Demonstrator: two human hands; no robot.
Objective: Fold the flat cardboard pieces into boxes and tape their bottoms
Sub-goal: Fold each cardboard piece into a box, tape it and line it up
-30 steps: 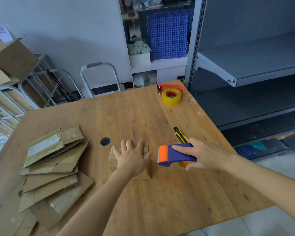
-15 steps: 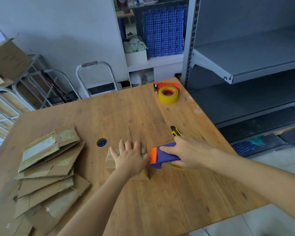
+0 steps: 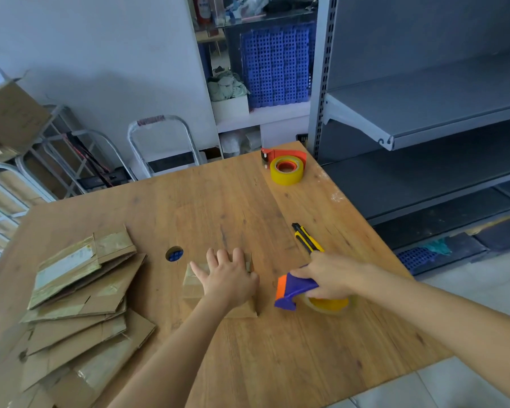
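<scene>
A small folded cardboard box (image 3: 192, 285) stands on the wooden table (image 3: 277, 348) near its middle. My left hand (image 3: 228, 278) presses flat on the box's top with fingers spread. My right hand (image 3: 333, 278) grips a blue and orange tape dispenser (image 3: 295, 290) with a yellowish tape roll, a short way right of the box and low over the table. A pile of flat cardboard pieces (image 3: 77, 304) lies at the left of the table.
A yellow utility knife (image 3: 306, 238) lies just beyond my right hand. A second red tape dispenser with a yellow roll (image 3: 286, 167) sits at the far right corner. A round hole (image 3: 174, 254) is in the tabletop. Grey metal shelves (image 3: 424, 113) stand to the right.
My right hand first carried the tape dispenser left to the box's right edge, then drew it back to the right, away from the box. My left hand stayed pressed on the box.
</scene>
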